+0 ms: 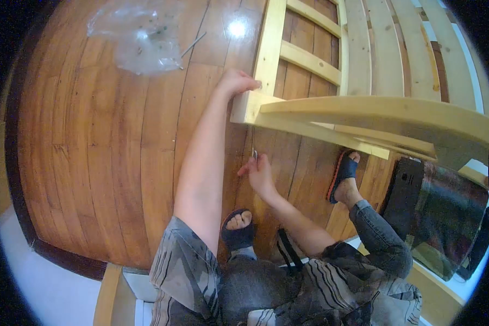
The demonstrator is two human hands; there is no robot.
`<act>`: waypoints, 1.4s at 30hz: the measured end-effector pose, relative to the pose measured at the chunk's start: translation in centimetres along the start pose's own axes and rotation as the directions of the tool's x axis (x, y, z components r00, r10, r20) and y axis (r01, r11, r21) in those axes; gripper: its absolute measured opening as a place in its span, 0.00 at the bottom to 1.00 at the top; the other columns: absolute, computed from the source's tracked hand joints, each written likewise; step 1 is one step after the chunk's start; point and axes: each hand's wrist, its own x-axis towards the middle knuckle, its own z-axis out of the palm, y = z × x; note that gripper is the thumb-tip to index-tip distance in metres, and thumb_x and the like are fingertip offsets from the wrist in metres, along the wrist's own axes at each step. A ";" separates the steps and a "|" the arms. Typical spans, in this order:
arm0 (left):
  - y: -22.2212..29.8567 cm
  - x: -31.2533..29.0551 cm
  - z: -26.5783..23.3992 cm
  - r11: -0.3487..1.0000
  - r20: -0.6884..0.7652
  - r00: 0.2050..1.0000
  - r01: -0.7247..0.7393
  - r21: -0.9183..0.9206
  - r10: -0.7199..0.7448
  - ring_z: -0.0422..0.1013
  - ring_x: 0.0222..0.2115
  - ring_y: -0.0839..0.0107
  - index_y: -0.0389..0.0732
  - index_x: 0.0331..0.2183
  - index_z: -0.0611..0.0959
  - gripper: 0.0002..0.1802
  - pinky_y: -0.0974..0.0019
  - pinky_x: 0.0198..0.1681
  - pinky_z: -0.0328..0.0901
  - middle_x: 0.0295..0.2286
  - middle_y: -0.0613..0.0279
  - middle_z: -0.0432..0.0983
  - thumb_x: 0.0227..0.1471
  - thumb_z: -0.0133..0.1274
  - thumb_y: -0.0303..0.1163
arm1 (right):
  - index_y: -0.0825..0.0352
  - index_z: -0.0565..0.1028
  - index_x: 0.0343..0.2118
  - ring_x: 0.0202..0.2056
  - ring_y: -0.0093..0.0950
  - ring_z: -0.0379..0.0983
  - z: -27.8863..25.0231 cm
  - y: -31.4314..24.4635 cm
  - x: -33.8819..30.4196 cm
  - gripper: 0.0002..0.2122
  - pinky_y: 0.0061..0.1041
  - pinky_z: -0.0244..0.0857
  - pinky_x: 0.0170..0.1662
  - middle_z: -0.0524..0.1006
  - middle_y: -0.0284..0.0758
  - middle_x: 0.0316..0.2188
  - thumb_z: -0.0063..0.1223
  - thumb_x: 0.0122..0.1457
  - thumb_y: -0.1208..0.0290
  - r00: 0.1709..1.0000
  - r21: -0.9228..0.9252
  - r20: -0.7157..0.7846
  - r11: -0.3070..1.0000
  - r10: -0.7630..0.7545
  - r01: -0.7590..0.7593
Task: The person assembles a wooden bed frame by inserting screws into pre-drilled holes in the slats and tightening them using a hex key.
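A pale wooden slatted frame [270,49] stands on the floor, with a corner post close to me. My left hand [238,83] grips this post near its end, the fingertips pressed on the upper face. Below the corner, my right hand [262,176] pinches a thin metal tool [255,154] that looks like a hex key. Its slim shaft points up toward the underside of the corner; whether the tip sits in the wood I cannot tell. A curved wooden rail [375,110] runs rightward from the same corner.
A clear plastic bag [146,46] with small hardware lies on the wooden floor [92,163] at the far left, a thin metal rod [194,44] beside it. My sandalled feet flank the work area. A dark cloth-covered item [445,212] stands at the right.
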 end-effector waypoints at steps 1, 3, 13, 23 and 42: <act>0.0 0.1 0.1 1.000 0.001 1.000 -0.010 0.004 0.010 0.67 0.19 0.74 0.34 0.21 0.78 0.17 0.72 0.23 0.63 0.20 0.60 0.73 0.24 0.61 0.35 | 0.70 0.55 0.32 0.19 0.23 0.66 -0.1 -0.4 0.1 0.05 0.20 0.60 0.24 0.69 0.37 0.15 0.30 0.56 0.73 0.999 0.040 -0.009 0.998 0.049 -0.048; 0.0 0.4 0.1 0.999 -0.004 1.000 0.016 0.040 -0.016 0.68 0.20 0.74 0.34 0.21 0.78 0.18 0.72 0.24 0.63 0.20 0.60 0.73 0.23 0.61 0.36 | 0.70 0.55 0.31 0.19 0.23 0.66 -0.3 -0.7 0.3 0.06 0.20 0.60 0.23 0.68 0.36 0.15 0.30 0.56 0.73 0.999 0.000 -0.003 0.999 0.037 -0.037; -1.3 0.6 0.1 0.990 0.012 0.997 -0.071 0.125 0.070 0.69 0.22 0.70 0.35 0.23 0.78 0.21 0.70 0.27 0.63 0.21 0.57 0.73 0.24 0.60 0.41 | 0.61 0.60 0.29 0.10 0.15 0.54 0.8 -1.5 0.9 0.02 0.14 0.46 0.11 0.68 0.33 0.15 0.37 0.54 0.71 0.908 0.656 0.244 0.631 0.342 -0.414; -2.1 1.0 0.4 0.950 -0.043 0.974 -0.206 0.234 0.221 0.70 0.23 0.67 0.35 0.23 0.78 0.20 0.68 0.29 0.63 0.21 0.53 0.73 0.27 0.57 0.41 | 0.61 0.62 0.24 0.10 0.15 0.49 1.0 -2.2 0.8 0.03 0.13 0.41 0.10 0.64 0.30 0.15 0.37 0.54 0.72 0.953 0.498 0.051 0.820 0.299 -0.284; -1.1 1.0 0.6 0.918 0.008 0.973 -0.220 0.329 0.230 0.68 0.20 0.74 0.30 0.24 0.76 0.20 0.73 0.23 0.62 0.18 0.57 0.72 0.31 0.58 0.38 | 0.64 0.64 0.24 0.11 0.16 0.50 1.5 -2.5 2.0 0.06 0.14 0.47 0.14 0.68 0.32 0.18 0.38 0.54 0.69 0.926 0.680 -0.013 0.682 0.378 -0.269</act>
